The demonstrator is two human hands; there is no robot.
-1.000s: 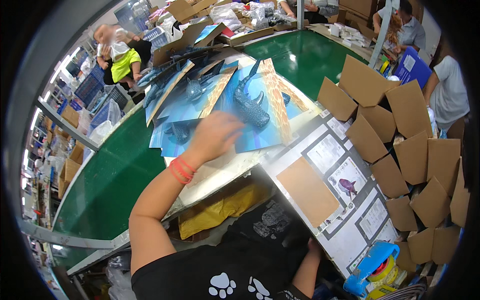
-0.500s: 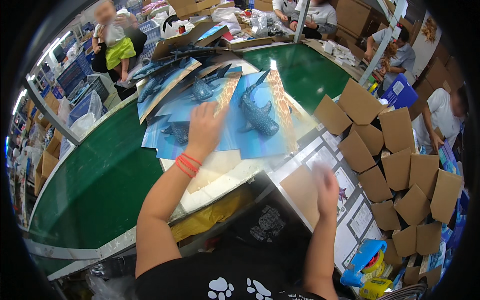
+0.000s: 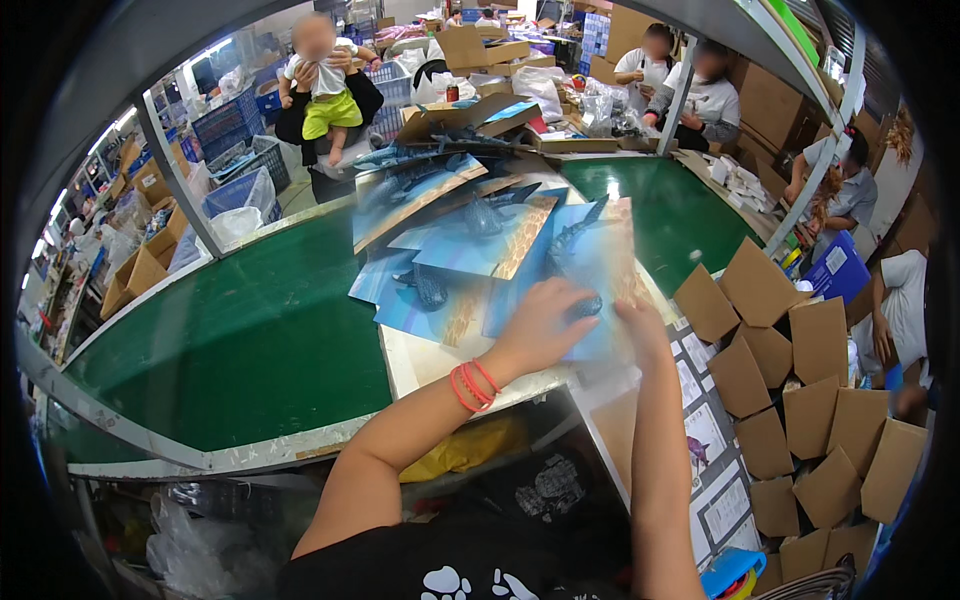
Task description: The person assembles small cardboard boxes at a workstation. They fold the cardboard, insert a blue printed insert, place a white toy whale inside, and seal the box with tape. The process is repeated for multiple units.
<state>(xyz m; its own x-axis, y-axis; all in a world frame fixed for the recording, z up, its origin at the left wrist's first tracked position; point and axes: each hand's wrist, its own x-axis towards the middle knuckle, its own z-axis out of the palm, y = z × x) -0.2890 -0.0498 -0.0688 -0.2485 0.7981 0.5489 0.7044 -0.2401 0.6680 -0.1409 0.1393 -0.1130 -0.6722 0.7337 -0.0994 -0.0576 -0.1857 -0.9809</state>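
A dark blue spotted whale shark toy [image 3: 587, 307] lies on a blue printed card with a sandy strip [image 3: 619, 235] in front of me. My left hand [image 3: 540, 325], with red bands at the wrist, is curled over the toy's head end; its fingers are closed round it. At the card's right edge is my right hand [image 3: 641, 328], its fingers smeared by motion, so its grip does not show. To the left, overlapping cards carry more whale shark toys, among them one on a middle card [image 3: 482, 216] and one on a lower card [image 3: 431, 287].
Green belt surfaces [image 3: 250, 350] lie left of and behind the pale worktop [image 3: 402, 365]. Open brown cartons [image 3: 785, 400] crowd the right side, beside printed sheets [image 3: 707, 425]. A metal post [image 3: 170, 170] rises at left. Several people sit beyond the belt, one holding a baby [image 3: 330, 95].
My left hand has moved right from the middle cards onto the whale shark toy at the right. My right hand has moved up to that card's edge. The view has shifted.
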